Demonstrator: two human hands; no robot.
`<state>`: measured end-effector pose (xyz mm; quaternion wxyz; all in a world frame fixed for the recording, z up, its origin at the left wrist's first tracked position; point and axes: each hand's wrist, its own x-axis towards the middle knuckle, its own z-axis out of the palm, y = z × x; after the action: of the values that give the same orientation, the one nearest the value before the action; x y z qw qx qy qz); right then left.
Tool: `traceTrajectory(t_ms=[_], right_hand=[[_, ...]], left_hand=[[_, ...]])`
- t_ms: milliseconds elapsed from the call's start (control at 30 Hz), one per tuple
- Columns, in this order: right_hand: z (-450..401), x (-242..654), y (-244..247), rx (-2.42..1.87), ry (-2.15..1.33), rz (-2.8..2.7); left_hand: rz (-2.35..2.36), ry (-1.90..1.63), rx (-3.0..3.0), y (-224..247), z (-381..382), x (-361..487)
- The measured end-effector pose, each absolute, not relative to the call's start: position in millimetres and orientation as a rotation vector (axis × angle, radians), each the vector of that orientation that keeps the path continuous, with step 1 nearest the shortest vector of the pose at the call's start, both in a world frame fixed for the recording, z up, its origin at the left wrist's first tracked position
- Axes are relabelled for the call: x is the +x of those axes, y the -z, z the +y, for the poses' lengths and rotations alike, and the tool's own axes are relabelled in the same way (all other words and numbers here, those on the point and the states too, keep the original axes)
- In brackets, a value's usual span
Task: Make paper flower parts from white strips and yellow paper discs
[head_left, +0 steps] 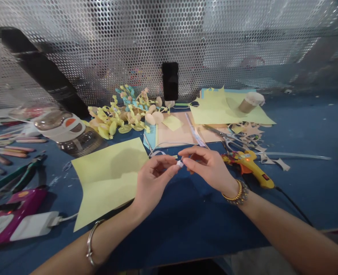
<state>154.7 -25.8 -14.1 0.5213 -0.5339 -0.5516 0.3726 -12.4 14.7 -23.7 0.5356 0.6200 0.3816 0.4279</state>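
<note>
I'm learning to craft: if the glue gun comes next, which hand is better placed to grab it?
Probably the right hand: the yellow glue gun lies nearer it. The left hand is farther off. Both are at the small white piece.

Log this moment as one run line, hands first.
left hand: pinching small white piece | right hand: pinching same piece | yellow glue gun: on blue table | phone: upright by mesh
</note>
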Motion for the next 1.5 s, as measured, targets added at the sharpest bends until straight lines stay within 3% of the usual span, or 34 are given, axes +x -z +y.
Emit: traceTrajectory(t_ms=[133,867,1500], right_hand=[[-26.0,153.4,11.6,-1.186,-1.078,-1.349],[-24.2,160.1,16.7,-1.19,-0.944,-1.193],[-24.8,149.9,18.4,-1.188,-1.141,-1.241]], left_hand=[[0.948,-1.056,1.493,23.3,16.4,-13.2],[0.932,-0.869,1.571,23.0,17.8,-13.5],[0.842,-1.126,1.712,29.5,14.7,-15.9]])
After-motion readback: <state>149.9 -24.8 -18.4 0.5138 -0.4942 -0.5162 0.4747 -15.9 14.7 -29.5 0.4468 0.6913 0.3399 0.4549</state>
